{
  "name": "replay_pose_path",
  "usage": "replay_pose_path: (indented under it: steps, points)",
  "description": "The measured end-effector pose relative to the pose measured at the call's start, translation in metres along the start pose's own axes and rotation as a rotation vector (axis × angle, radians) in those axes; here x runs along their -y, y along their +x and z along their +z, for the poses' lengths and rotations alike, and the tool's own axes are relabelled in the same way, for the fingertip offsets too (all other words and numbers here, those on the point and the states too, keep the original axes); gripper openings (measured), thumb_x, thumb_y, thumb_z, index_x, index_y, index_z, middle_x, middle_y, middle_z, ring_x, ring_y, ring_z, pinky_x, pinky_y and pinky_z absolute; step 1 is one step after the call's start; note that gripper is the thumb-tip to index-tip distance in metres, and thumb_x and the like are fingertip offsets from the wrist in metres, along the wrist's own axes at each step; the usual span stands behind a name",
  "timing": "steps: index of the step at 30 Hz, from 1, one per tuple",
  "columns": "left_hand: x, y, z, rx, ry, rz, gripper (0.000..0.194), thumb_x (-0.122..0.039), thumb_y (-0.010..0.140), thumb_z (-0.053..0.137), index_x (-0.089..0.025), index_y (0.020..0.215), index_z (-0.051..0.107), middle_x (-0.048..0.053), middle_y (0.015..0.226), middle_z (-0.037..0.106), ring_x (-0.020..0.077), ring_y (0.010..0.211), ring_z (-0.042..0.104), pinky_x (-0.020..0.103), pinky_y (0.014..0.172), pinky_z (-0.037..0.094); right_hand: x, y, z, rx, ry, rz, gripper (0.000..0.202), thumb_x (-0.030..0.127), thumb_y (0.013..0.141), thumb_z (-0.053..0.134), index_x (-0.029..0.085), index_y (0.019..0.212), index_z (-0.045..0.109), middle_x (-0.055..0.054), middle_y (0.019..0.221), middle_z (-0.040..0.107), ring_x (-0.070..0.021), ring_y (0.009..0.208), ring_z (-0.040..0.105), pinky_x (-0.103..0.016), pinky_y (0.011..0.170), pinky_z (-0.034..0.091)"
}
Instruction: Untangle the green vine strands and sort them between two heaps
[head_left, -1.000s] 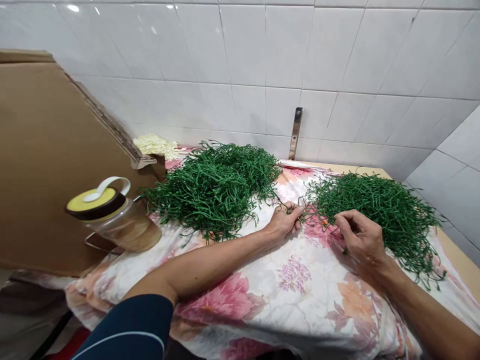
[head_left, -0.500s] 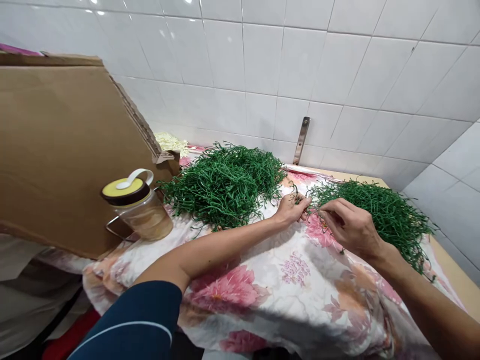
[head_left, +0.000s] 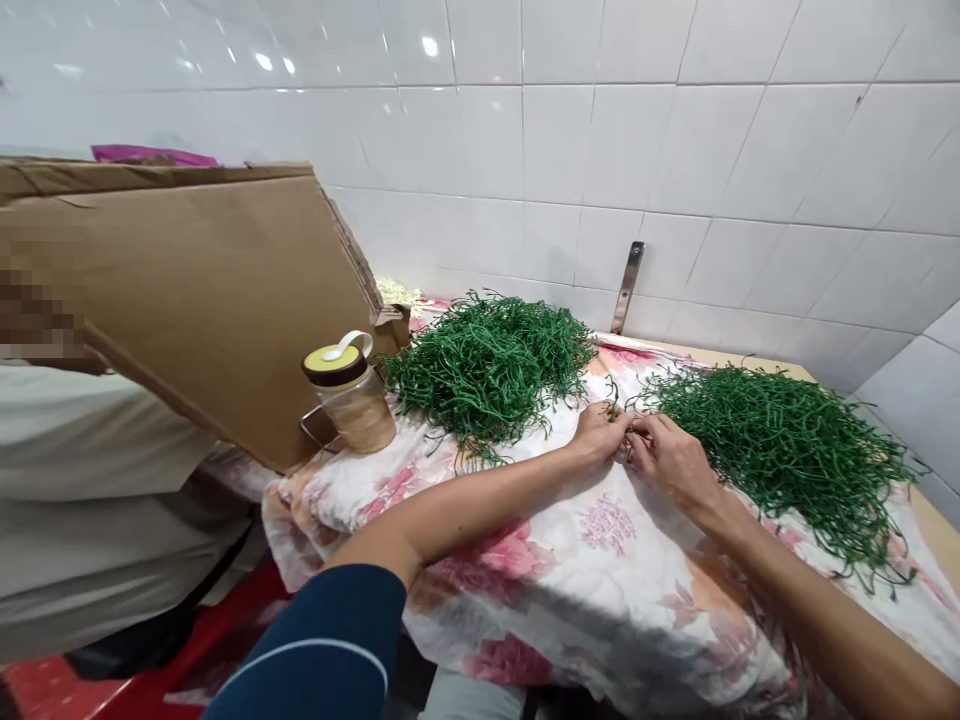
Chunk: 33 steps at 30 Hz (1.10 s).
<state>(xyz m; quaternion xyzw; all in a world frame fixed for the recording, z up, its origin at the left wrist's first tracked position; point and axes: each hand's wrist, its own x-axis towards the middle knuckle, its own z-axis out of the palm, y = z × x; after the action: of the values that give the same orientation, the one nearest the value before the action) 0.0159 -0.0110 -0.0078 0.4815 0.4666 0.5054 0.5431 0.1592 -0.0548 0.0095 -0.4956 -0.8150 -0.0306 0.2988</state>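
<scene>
My left hand point(head_left: 600, 432) is closed on a few thin green stems point(head_left: 613, 393) with small knobbed ends, which stick up past the thumb. Close against it, my right hand point(head_left: 664, 455) pinches at the same stems, its fingertips meeting those of the left. Both hands are over the flowered cloth, between two heaps of such stems. The larger-looking left heap point(head_left: 495, 370) lies behind my left forearm. The right heap point(head_left: 795, 440) spreads beyond my right wrist. Fingers partly hide what is held.
A clear jar point(head_left: 352, 405) with a yellow lid stands left of the left heap. Behind it leans a big cardboard sheet point(head_left: 217, 300). Another person point(head_left: 97, 510) sits at far left. White tiles point(head_left: 562, 140) back the cloth-covered table point(head_left: 555, 560); pale pieces point(head_left: 397, 292) lie at the rear.
My right hand has moved in to meet my left hand, its fingers now at the stems. The view has turned left, bringing the other person further into sight.
</scene>
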Motion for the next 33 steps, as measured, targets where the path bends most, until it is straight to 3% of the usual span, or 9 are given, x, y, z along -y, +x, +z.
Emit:
replay_pose_path:
  steps: [5,10,15,21,25,33]
  points:
    - [-0.023,0.011,-0.007,0.136,0.289,0.164,0.023,-0.035,0.085,0.067,-0.017,0.075,0.059,-0.003,0.054,0.058,0.0088,0.045,0.053,0.018,0.047,0.037,0.000,0.002,-0.006,-0.151,0.085,0.008,0.019,0.035,0.101,0.055,0.019,0.102,0.066,-0.008,0.097,0.070,-0.0221,0.083,0.067,-0.033,0.078,0.049]
    - [-0.050,0.018,-0.002,0.134,0.409,0.268,0.018,-0.030,0.084,0.067,-0.017,0.075,0.060,-0.003,0.058,0.060,0.0095,0.051,0.054,0.019,0.050,0.036,-0.005,0.009,-0.018,-0.223,0.105,0.028,0.018,0.035,0.099,0.059,0.020,0.092,0.065,-0.006,0.089,0.069,-0.0202,0.075,0.064,-0.032,0.073,0.047]
    - [-0.064,0.014,0.006,0.094,0.370,0.318,0.019,-0.028,0.084,0.067,-0.018,0.072,0.057,-0.002,0.060,0.060,0.0095,0.052,0.055,0.019,0.051,0.038,-0.007,0.008,-0.029,-0.239,0.051,0.009,0.014,0.031,0.098,0.060,0.019,0.092,0.064,-0.006,0.088,0.067,-0.0208,0.077,0.063,-0.032,0.073,0.046]
    - [-0.054,-0.006,0.008,0.110,0.146,0.293,0.022,-0.035,0.086,0.066,-0.019,0.078,0.054,-0.002,0.065,0.062,0.0087,0.047,0.057,0.018,0.044,0.038,0.001,-0.006,-0.033,-0.208,-0.052,0.006,0.018,0.031,0.102,0.053,0.019,0.098,0.065,-0.009,0.095,0.067,-0.0209,0.080,0.064,-0.031,0.071,0.045]
    - [-0.043,-0.013,0.006,0.097,-0.004,0.212,0.026,-0.039,0.085,0.068,-0.018,0.081,0.054,-0.002,0.065,0.062,0.0074,0.044,0.055,0.017,0.041,0.037,0.003,-0.011,-0.026,-0.176,0.014,0.039,0.021,0.033,0.102,0.053,0.019,0.094,0.066,-0.008,0.089,0.069,-0.0218,0.080,0.066,-0.032,0.073,0.046]
    - [-0.024,-0.001,0.000,0.057,-0.119,0.087,0.029,-0.041,0.084,0.071,-0.017,0.083,0.055,-0.002,0.054,0.060,0.0073,0.041,0.051,0.017,0.041,0.036,-0.002,-0.003,-0.008,-0.105,0.244,0.150,0.026,0.029,0.099,0.052,0.017,0.115,0.070,-0.011,0.107,0.076,-0.0238,0.093,0.070,-0.036,0.085,0.051]
